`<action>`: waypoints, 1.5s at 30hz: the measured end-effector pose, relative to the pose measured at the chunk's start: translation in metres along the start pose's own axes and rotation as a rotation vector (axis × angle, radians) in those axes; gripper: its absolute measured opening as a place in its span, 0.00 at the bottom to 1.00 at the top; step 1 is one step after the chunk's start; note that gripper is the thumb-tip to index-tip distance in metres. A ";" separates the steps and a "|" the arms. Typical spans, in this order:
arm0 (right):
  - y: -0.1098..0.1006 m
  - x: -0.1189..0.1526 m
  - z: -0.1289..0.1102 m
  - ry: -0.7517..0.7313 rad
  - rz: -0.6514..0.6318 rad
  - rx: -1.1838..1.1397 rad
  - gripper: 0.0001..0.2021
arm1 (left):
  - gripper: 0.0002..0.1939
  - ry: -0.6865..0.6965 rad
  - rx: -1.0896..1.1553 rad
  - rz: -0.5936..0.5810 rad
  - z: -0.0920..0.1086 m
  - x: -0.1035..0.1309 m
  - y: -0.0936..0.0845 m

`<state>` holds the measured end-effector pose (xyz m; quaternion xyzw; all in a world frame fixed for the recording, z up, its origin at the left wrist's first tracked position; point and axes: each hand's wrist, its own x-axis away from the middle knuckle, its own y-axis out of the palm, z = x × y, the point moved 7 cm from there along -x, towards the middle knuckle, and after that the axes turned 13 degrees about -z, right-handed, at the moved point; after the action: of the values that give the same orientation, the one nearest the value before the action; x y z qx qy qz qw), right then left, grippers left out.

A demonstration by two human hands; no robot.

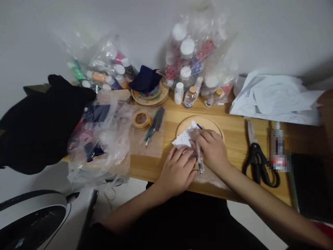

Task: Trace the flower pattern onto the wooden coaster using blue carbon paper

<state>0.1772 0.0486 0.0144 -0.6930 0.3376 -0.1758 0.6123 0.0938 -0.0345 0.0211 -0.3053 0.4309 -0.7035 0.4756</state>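
A round wooden board (214,125) lies on the wooden table, and a torn piece of white paper (183,139) with a curved line drawing rests partly over it. My right hand (211,147) is closed around a slim clear pen (199,156), its fingertips over the paper. The fingers of my left hand (179,168) lie spread across the paper's near edge. A bit of dark blue material shows at the board behind my right fingers. The pen's writing end is hidden.
Black-handled scissors (256,156) and a glue tube (279,147) lie right, below stacked papers (275,97). Small bottles (190,97) and bags of jars (187,48) line the back. Left are a thread spool (142,120), brushes (152,126) and plastic bags (114,135).
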 end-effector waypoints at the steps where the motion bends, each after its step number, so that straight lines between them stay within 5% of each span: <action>1: 0.001 0.000 0.000 -0.006 0.009 0.011 0.12 | 0.13 -0.034 0.009 0.047 -0.004 0.000 -0.005; 4: -0.001 0.001 0.002 -0.011 0.025 -0.013 0.11 | 0.16 -0.229 0.005 0.207 -0.024 0.003 -0.021; 8: -0.004 0.000 0.002 -0.013 0.047 -0.050 0.09 | 0.17 -0.371 0.033 0.176 -0.040 0.000 -0.020; 13: -0.006 0.000 0.001 -0.027 0.045 -0.060 0.09 | 0.09 -0.286 0.046 0.277 -0.029 -0.008 -0.025; 19: -0.007 -0.001 0.001 -0.036 0.023 -0.068 0.10 | 0.11 -0.144 -0.066 0.337 -0.008 -0.013 -0.026; 37: -0.008 -0.002 -0.001 -0.045 0.058 -0.024 0.14 | 0.12 -0.202 0.021 0.302 -0.017 -0.004 -0.022; 45: -0.001 0.001 -0.001 -0.037 -0.068 0.070 0.15 | 0.13 -0.208 -0.003 0.227 -0.016 -0.008 -0.015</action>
<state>0.1775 0.0467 0.0158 -0.6852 0.2961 -0.1957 0.6360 0.0775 -0.0199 0.0273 -0.3265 0.4121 -0.6092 0.5936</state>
